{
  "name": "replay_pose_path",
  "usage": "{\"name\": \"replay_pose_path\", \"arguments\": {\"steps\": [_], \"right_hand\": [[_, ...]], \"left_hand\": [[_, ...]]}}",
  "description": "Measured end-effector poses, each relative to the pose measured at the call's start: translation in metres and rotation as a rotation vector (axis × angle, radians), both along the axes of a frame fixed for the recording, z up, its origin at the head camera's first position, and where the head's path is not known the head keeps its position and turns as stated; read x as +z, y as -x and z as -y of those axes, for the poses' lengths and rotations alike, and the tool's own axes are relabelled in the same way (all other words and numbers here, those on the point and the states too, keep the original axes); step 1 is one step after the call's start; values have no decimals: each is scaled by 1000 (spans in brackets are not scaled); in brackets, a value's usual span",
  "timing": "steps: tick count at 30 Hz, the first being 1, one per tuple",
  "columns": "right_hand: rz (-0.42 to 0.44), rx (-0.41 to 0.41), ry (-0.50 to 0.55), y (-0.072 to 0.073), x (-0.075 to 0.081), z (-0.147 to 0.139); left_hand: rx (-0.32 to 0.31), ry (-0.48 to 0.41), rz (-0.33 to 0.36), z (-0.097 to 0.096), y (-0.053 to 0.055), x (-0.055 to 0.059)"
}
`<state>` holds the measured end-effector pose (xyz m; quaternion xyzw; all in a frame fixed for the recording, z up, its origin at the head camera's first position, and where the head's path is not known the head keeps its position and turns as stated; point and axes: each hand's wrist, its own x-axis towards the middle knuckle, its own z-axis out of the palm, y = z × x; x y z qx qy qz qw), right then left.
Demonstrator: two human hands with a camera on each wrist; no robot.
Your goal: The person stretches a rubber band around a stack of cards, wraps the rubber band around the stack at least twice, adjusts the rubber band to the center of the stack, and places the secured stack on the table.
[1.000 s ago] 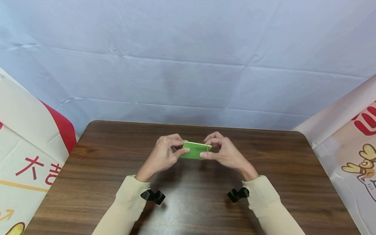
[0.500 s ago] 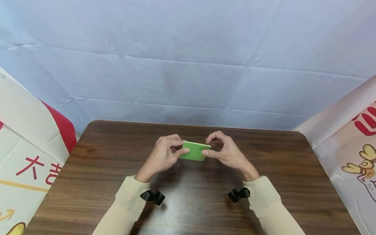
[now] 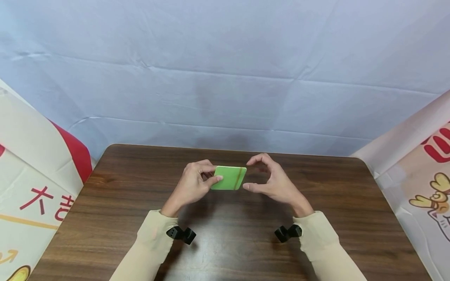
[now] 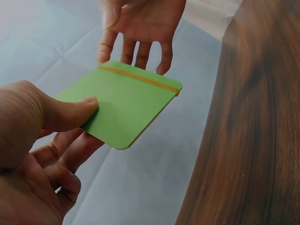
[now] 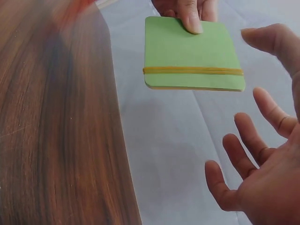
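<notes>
A thin green card stack (image 3: 226, 178) with rounded corners is held above the table, tilted. Around its right end runs a yellow rubber band (image 5: 192, 71), lying flat across the face. My left hand (image 3: 197, 181) pinches the opposite end, thumb (image 4: 77, 112) on the green face and fingers behind. To the right of the stack, apart from it, is my right hand (image 3: 272, 181), thumb and fingers spread with nothing between them. In the right wrist view its fingers (image 5: 243, 126) are loosely bent.
Beneath both hands lies a dark wooden table (image 3: 232, 242). A pale cloth backdrop (image 3: 225, 78) hangs behind its far edge. Printed banners flank the left (image 3: 38, 195) and right (image 3: 429, 187) sides. Each sleeve carries a small black wrist camera (image 3: 181, 234).
My right thumb and fingers have let go of the banded end and drawn away to the right, spreading. My left hand has shifted the card stack slightly left, and the band now shows fully.
</notes>
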<state>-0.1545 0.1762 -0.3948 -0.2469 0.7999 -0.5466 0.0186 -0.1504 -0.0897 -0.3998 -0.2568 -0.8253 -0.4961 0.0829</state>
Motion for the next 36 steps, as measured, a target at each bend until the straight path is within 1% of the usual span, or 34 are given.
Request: {"name": "replay_pose_path", "arguments": {"steps": [3,7,11,15,22,26,28,31,33,36], "right_hand": [[-45,-31,-55,-2,-1,1],[-126,-56,-162,-4,-3,4],[-198,-43,-252,-6,-2,7],[-240,-25,-325,-8,-3,8],[-313,-19,-388,-8,-1,11],[-315,-17,-385,-8,-1,11],[-298,-16,-375,-9,-1,11],[-265,-12,-359,-9,-1,10],[-239,-12,-348,-10,-1,9],[-216,-18,-332,-11,-1,8]], "left_hand": [[-19,-19,40,2,2,-3],[-44,-85,122,3,4,-6],[-47,-142,204,5,5,-6],[-50,-177,281,6,5,-6],[-83,-240,375,6,5,-3],[-102,-264,426,6,5,-3],[-107,-265,441,6,4,-3],[-104,-245,439,5,4,-2],[-95,-209,404,5,3,0],[-82,-129,313,6,1,4]]}}
